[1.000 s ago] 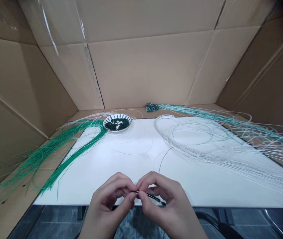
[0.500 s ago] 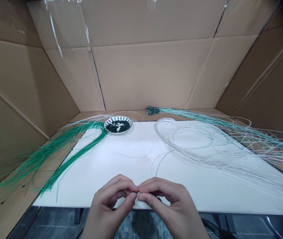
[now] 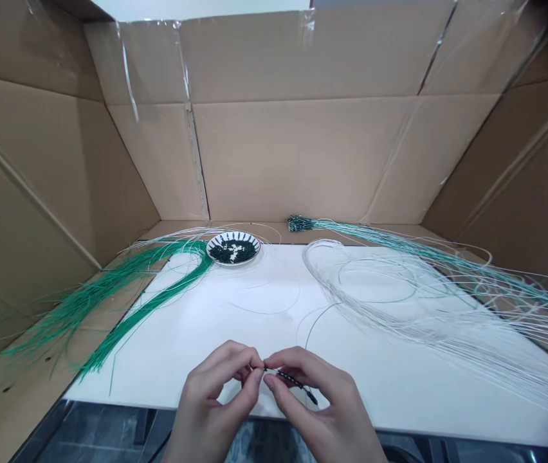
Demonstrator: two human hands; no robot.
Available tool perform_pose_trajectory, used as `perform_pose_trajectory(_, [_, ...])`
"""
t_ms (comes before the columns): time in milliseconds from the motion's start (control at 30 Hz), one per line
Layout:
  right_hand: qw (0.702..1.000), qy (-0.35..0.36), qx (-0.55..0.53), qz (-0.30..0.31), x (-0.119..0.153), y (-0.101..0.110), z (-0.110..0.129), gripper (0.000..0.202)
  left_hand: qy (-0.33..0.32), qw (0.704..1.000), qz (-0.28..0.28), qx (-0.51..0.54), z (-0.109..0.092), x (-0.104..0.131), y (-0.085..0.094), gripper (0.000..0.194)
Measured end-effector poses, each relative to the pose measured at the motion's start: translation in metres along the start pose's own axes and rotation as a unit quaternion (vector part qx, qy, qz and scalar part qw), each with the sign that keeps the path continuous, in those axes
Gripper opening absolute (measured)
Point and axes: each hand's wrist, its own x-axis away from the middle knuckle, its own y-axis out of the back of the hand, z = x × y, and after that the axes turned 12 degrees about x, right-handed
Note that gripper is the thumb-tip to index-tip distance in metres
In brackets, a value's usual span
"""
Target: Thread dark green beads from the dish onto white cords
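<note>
A thin dark beaded strand [image 3: 297, 382] runs from between both hands' fingertips toward the palm of my right hand, with a thicker dark end at its lower right. My left hand [image 3: 223, 392] pinches its left end between thumb and forefinger. Close beside it, my right hand [image 3: 315, 392] has thumb and forefinger around the strand. A thin dark green thread [image 3: 313, 326] curves over the white board just beyond my right hand. Farther back, a striped white dish [image 3: 210, 249] holds small dark beads with some white ones among them.
Bundles of green strands [image 3: 143, 313] lie at the left of the white board [image 3: 235, 321]. Looped white strands [image 3: 375, 308] spread over the right. A green-and-white bundle [image 3: 375, 233] with a dark beaded end lies at the back right. Cardboard walls [image 3: 283, 154] surround the board.
The view has tilted slightly upward. More of the dark beaded strand shows between the hands, and the right thumb and forefinger have parted a little.
</note>
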Motion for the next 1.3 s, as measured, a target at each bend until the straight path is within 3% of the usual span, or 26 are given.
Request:
perform_pose_trajectory(300, [1.000,-0.009,0.023,0.015,-0.001,-0.003,0.008,0.006,0.069,0.993,-0.038,0.089,-0.012,0.000,-0.006,0.016])
perform_pose_trajectory(567, [0.999,-0.022,-0.046,0.011,-0.001,-0.003,0.011,0.005,0.081,0.986,-0.074,0.127,-0.025,0.000,-0.010,0.016])
perform_pose_trajectory(800, [0.991,-0.007,-0.134,-0.030,0.001,-0.006,0.009,0.010,0.098,0.962,-0.126,0.222,-0.028,0.000,-0.013,0.005])
perform_pose_trajectory(1000, [0.990,-0.002,-0.125,-0.062,0.003,-0.005,0.020,0.013,0.129,0.935,-0.175,0.281,-0.033,0.002,-0.019,0.020])
perform_pose_trajectory(1300, [0.990,0.039,-0.108,-0.087,0.006,-0.005,0.030,0.020,0.138,0.921,-0.183,0.315,-0.035,0.001,-0.018,0.021])
